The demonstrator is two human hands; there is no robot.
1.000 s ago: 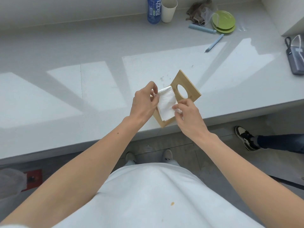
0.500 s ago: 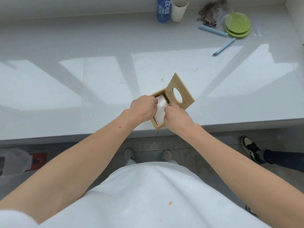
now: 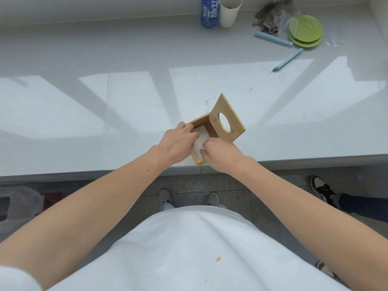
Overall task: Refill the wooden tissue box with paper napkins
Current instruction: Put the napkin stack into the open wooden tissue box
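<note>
Box: wooden tissue box (image 3: 197,121) sits at the near edge of our counter (image 3: 126,114), close to centre frame, turned on a diagonal; we judge it is kept near so both hands reach in without stretching.
Lid: hinged lid (image 3: 227,119) with its oval opening stands raised at 2 o'clock from the box, leaving the cavity open for loading.
Napkins: paper napkins (image 3: 202,138), a white folded stack, lie inside the box between our two hands.
Left hand: left hand (image 3: 177,143) comes in from 8 o'clock, fingers curled over the box's left wall and pressing onto the stack; it grips nothing free, it pushes down and steadies.
Right hand: right hand (image 3: 218,153) comes in from 4 o'clock, fingertips bent onto the napkins' near right edge; we judge it is tucking that edge below the rim, though whether it pinches a sheet we cannot tell.
Stage: by our reading, napkins are seated or nearly so; lid not yet closed.
Far items, 12 to 1 o'clock: blue bottle (image 3: 209,11) and pale cup (image 3: 230,10) side by side; grey cloth (image 3: 270,16); green plates (image 3: 305,30); two blue clips (image 3: 287,59), all well apart from our work.
Risk: box overhangs close to the counter's edge, so hard pressing could shift it, we judge.
</note>
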